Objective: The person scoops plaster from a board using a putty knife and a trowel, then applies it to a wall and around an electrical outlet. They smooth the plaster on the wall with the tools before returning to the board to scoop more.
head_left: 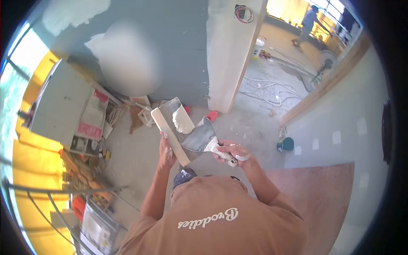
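Note:
My left hand [167,151] is closed round the wooden-handled wide blade [171,136], which lies tilted in front of my chest. A lump of white compound [182,120] sits on its metal face. In my right hand [231,152] is the putty knife [199,137], its handle smeared with white. The knife's broad blade is at the lower right of the compound, close to the wide blade; whether they touch is hard to tell. White residue also marks the fingers of both hands.
A grey wall [178,46] with white patches stands ahead. Beyond the doorway, cables [276,91] lie on the floor and a person [309,23] is in the far room. A dark green bucket [285,144] stands at right, a white cabinet [59,104] at left.

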Tool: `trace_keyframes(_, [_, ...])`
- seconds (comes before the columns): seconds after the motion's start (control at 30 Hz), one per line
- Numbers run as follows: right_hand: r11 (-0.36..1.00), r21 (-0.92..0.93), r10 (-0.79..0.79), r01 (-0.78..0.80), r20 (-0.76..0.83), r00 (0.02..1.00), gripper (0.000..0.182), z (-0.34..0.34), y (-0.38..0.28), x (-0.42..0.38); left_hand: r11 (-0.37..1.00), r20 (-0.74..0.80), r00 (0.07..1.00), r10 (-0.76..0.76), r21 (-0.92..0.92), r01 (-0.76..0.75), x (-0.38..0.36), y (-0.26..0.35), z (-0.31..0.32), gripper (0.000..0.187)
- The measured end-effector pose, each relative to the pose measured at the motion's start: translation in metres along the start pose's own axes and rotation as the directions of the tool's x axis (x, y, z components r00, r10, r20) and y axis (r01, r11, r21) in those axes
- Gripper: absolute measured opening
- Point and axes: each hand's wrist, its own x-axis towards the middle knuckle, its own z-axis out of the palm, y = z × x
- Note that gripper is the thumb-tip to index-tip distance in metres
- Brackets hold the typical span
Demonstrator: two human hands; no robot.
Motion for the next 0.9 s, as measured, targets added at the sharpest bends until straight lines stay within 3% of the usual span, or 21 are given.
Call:
trace_keyframes(0.17, [0.979,0.068,-0.186,0.19,-0.058,0.981,0.048,-0.027,0.046,0.021,0.981,0.184,0.974,-0.135,0.165,0.105,0.029,-0.024,-0.048,0.058])
trace_keyframes(0.3, [0.956,0.087,-0.271,0.281,-0.117,0.955,0.047,-0.055,0.072,0.018,0.966,0.193,0.956,-0.223,0.176,0.19,0.041,-0.038,-0.041,0.061])
trace_keyframes(0.5, [0.923,0.159,-0.358,0.35,0.024,0.933,0.052,-0.062,0.076,0.04,0.928,0.213,0.923,-0.321,0.264,0.262,0.07,0.006,-0.044,0.057])
trace_keyframes(0.57, [0.871,0.201,-0.47,0.448,0.08,0.879,0.052,-0.074,0.087,0.044,0.89,0.294,0.893,-0.342,0.407,0.206,0.079,0.009,-0.057,0.057])
trace_keyframes(0.6, [0.861,0.197,-0.489,0.469,0.069,0.869,0.052,-0.077,0.097,0.051,0.897,0.313,0.885,-0.345,0.388,0.212,0.076,0.014,-0.055,0.055])
trace_keyframes(0.67, [0.736,0.417,-0.581,0.534,-0.016,0.814,0.05,-0.083,0.101,0.059,0.891,0.317,0.883,-0.346,0.407,0.203,0.077,0.013,-0.042,0.057])
trace_keyframes(0.77, [0.63,0.465,-0.637,0.622,-0.148,0.756,0.047,-0.114,0.114,0.069,0.889,0.298,0.894,-0.335,0.413,0.195,0.087,0.01,-0.038,0.061])
trace_keyframes(0.8, [0.619,0.463,-0.648,0.634,-0.155,0.746,0.047,-0.118,0.117,0.065,0.905,0.333,0.868,-0.368,0.342,0.253,0.087,0.008,-0.036,0.063])
trace_keyframes(0.87, [0.623,0.198,-0.639,0.757,-0.429,0.638,0.044,-0.132,0.121,0.058,0.904,0.378,0.828,-0.414,0.28,0.324,0.091,0.002,-0.046,0.069])
trace_keyframes(0.9, [0.616,0.203,-0.641,0.761,-0.431,0.634,0.044,-0.152,0.125,0.056,0.899,0.349,0.836,-0.424,0.276,0.34,0.091,-0.002,-0.051,0.072])
